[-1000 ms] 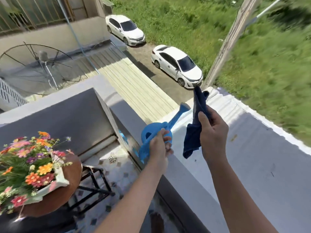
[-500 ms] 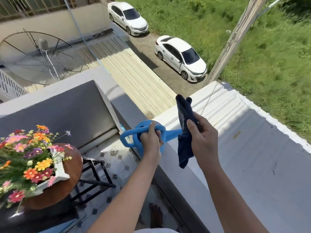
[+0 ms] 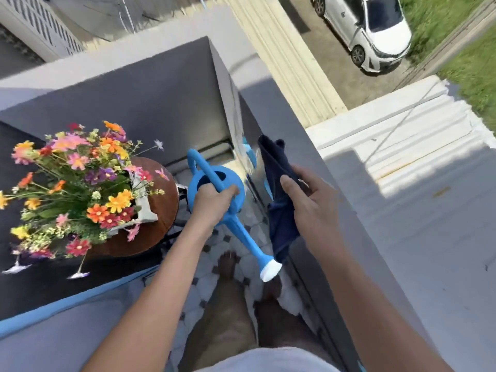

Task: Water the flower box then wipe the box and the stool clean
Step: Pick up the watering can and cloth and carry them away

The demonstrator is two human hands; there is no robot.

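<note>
My left hand (image 3: 212,201) grips the handle of a blue watering can (image 3: 230,200), whose white-tipped spout (image 3: 270,272) points back toward my feet. My right hand (image 3: 308,200) holds a dark blue cloth (image 3: 279,183) that hangs beside the can. To the left stands a white flower box (image 3: 143,208) full of colourful flowers (image 3: 77,181), resting on a round brown wooden stool (image 3: 163,194). The can is to the right of the stool, above the tiled floor and not over the flowers.
A grey parapet wall (image 3: 362,237) runs along the right, with a roof and a white car (image 3: 370,30) far below. Patterned floor tiles (image 3: 212,285) and my bare feet are beneath the can. A dark surface (image 3: 40,285) lies left of the stool.
My view has swung down and left toward the balcony floor. The can has turned so its spout now points toward me, and both hands have come in from over the parapet.
</note>
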